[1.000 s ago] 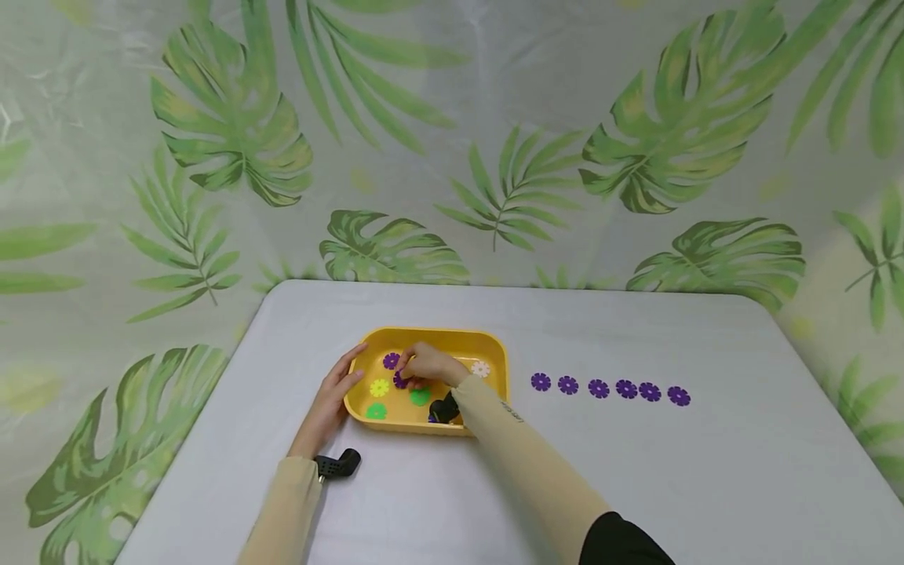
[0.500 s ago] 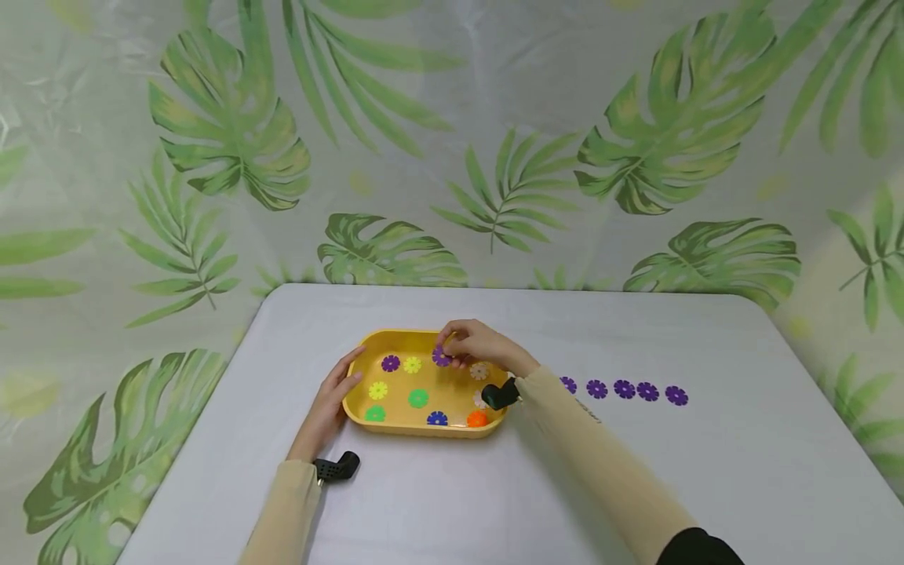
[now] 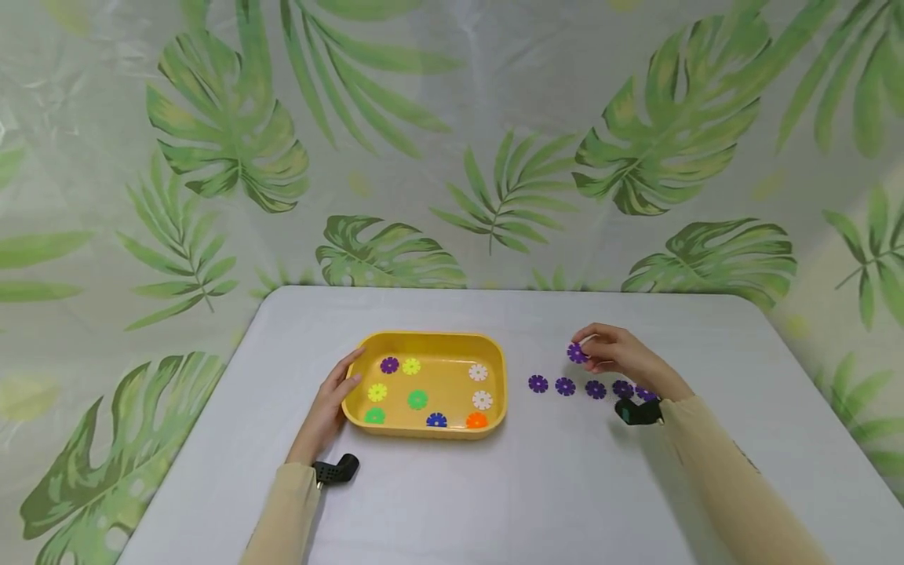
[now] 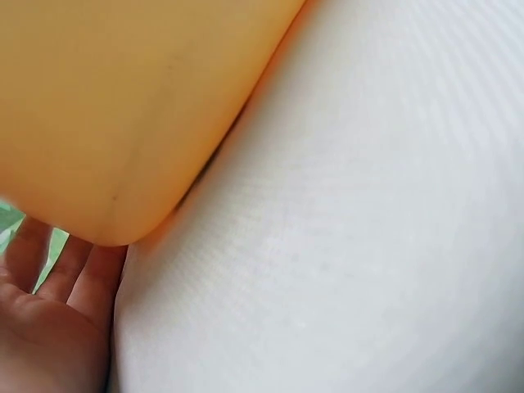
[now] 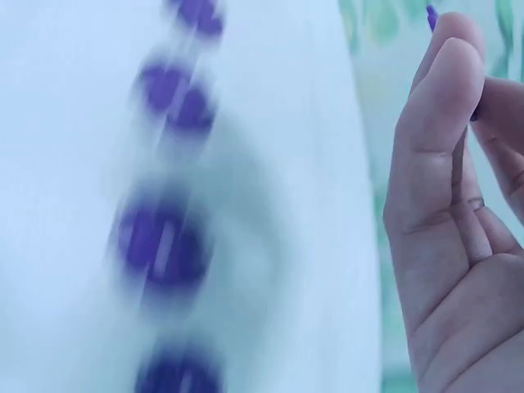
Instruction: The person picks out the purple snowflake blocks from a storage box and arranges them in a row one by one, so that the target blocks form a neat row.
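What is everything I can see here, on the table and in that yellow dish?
Table: one, white, in front of a leaf-print backdrop.
Tray: one, yellow, on the table, left of centre.
Flower discs in the tray: nine; one purple, two yellow, two green, two white, one blue, one orange.
Purple row: at least five purple discs visible, right of the tray, partly hidden by the right hand.
Held disc: one, purple, above the row.
Left hand: rests against the tray's left side.
Right hand: pinches the held disc.
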Tool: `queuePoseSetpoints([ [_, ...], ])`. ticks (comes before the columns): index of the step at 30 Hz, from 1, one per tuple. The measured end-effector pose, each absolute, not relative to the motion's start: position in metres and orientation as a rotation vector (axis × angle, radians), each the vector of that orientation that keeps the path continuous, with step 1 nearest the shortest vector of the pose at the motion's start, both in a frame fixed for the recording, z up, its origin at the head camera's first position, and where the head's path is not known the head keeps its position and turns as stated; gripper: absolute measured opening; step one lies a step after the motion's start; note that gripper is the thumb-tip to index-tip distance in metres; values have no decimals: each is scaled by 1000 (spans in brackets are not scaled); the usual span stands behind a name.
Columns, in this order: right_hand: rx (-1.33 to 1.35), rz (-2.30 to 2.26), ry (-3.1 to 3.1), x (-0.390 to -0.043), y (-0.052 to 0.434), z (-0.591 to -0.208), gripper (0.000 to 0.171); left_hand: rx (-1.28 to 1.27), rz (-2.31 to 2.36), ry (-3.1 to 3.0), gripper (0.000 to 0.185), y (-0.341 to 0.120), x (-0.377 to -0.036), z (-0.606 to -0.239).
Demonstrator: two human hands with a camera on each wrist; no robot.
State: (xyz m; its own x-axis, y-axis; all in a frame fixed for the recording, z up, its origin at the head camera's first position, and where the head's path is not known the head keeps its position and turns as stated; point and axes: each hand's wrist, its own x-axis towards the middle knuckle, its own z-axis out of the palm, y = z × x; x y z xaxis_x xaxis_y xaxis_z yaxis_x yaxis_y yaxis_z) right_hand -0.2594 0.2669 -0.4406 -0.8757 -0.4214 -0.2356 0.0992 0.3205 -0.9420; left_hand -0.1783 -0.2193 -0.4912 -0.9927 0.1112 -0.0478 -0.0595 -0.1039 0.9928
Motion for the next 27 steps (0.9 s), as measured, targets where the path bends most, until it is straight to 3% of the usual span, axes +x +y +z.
queuePoseSetpoints([
  [5,-182,-1619,2202,-242,329,-450,32,61,2235,2036,48,-218,-174,-485],
  [13,-90,-1724,2188,-217,395,-459,16,62,2235,2057,47,-222,-179,-501],
  [21,-51,-1752,2251,-202,430,-473,23,65,2244,2061,47,-222,-181,-505],
  [27,-12,-1522,2470,-196,433,-476,28,79,2241,2067,47,-223,-182,-506],
])
